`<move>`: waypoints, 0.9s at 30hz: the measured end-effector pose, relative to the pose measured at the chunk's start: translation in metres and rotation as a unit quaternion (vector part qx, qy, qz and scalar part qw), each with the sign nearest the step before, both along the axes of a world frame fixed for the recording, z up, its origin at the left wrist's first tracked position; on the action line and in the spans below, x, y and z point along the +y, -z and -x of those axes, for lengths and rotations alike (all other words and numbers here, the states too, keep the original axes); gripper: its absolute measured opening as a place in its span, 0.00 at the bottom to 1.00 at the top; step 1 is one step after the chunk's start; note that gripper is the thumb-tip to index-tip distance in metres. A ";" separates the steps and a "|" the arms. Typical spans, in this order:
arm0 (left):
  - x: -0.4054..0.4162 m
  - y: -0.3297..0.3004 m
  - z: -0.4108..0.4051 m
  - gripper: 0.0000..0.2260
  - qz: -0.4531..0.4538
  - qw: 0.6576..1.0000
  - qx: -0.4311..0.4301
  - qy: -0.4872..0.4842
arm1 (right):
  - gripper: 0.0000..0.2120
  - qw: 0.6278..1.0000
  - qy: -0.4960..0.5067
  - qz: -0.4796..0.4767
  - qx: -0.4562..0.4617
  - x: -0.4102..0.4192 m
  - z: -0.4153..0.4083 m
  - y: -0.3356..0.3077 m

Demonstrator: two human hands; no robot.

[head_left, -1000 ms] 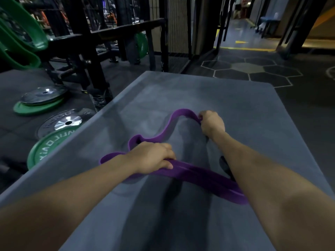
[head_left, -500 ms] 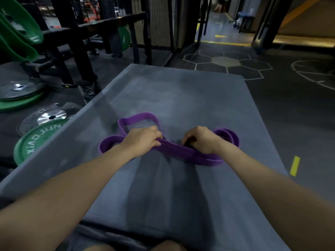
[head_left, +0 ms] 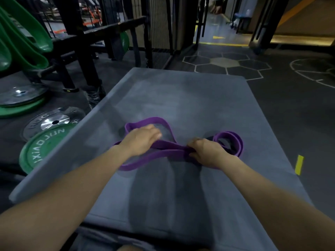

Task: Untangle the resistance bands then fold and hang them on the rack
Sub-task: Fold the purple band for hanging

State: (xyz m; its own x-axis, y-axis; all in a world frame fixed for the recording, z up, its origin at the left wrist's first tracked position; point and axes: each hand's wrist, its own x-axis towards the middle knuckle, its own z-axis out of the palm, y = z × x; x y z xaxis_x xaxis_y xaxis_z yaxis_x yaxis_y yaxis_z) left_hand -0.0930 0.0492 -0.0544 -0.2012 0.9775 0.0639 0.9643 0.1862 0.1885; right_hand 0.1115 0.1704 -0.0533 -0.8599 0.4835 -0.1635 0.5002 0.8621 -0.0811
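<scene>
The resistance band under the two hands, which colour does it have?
Purple. The resistance band shows plainly in the head view, on the grey mat.
</scene>
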 end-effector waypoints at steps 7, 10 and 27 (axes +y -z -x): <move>-0.035 -0.001 0.047 0.25 0.141 0.982 0.117 -0.045 | 0.15 1.000 0.020 -0.007 0.005 -0.004 0.001 0.001; -0.049 -0.008 0.052 0.25 0.178 0.951 0.251 -0.018 | 0.15 1.000 0.023 -0.009 0.000 -0.007 0.000 -0.002; -0.063 -0.023 0.065 0.18 0.115 0.960 -0.028 -0.253 | 0.15 0.998 0.044 -0.048 -0.025 -0.017 0.003 -0.005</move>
